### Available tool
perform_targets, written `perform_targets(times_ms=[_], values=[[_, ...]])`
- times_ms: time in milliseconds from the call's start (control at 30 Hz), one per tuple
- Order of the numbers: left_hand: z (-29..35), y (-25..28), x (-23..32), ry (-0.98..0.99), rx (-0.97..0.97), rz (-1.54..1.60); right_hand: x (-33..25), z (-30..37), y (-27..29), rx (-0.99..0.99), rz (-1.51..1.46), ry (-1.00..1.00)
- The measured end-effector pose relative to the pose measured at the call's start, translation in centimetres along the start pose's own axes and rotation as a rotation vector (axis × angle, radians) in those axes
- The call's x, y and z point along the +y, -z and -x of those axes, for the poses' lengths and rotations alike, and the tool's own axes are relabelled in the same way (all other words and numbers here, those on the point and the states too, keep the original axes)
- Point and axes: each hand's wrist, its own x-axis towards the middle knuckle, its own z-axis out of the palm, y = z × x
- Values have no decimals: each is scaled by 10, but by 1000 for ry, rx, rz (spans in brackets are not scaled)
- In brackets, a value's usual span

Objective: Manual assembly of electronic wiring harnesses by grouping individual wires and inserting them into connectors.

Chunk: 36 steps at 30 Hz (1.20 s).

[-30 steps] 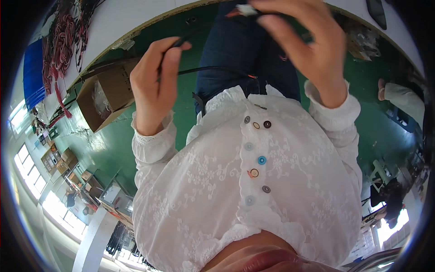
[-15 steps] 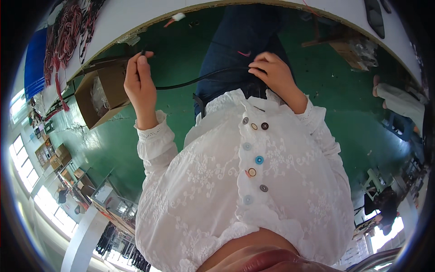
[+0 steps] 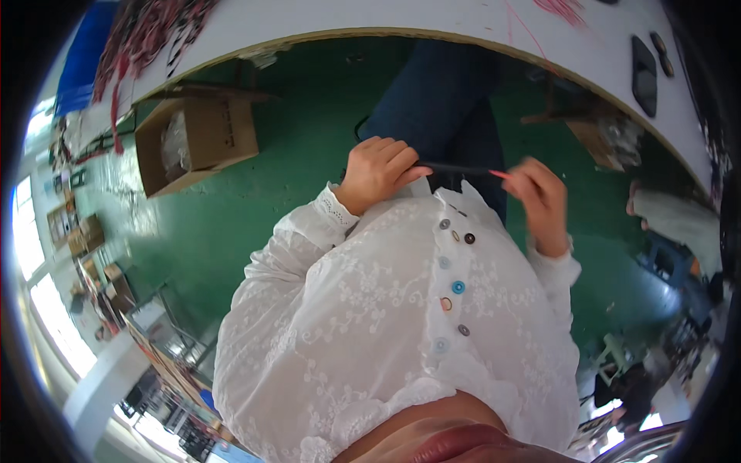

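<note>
Apparently anchoring with the left hand [image 3: 382, 171], curled around the black cable [image 3: 459, 168] in front of the jeans [image 3: 432, 92] — probably keeping the span straight. Seemingly pinching its red end [image 3: 500, 175] with the blurred right hand [image 3: 543, 197], perhaps for finer control.

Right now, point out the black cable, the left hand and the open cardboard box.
Black cable [image 3: 455, 167]: head view, on its exposed middle stretch.
Left hand [image 3: 378, 171]: head view, on its back.
Open cardboard box [image 3: 210, 143]: head view, on its brown side panel.

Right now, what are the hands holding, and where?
A black cable: the left hand grips its black part; the blurred right hand seems to pinch its red end.
</note>
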Motion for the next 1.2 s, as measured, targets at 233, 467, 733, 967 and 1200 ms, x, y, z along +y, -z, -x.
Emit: perform_targets(times_ms=[233,467,733,967,1200], values=[[13,56,-50,-223,45,-248,-43,47,19,69,-103,83],[22,102,-60,0,-4,-217,-47,6,34,164,-115,57],[-101,328,-69,383,163,-375,-106,-165,1,-171,-419,-214],[-344,436,-237,-151,816,-965,-122,-268,16,91,-485,197],[-513,319,-488,-196,421,-1258,-71,-279,48,100,-331,-227]])
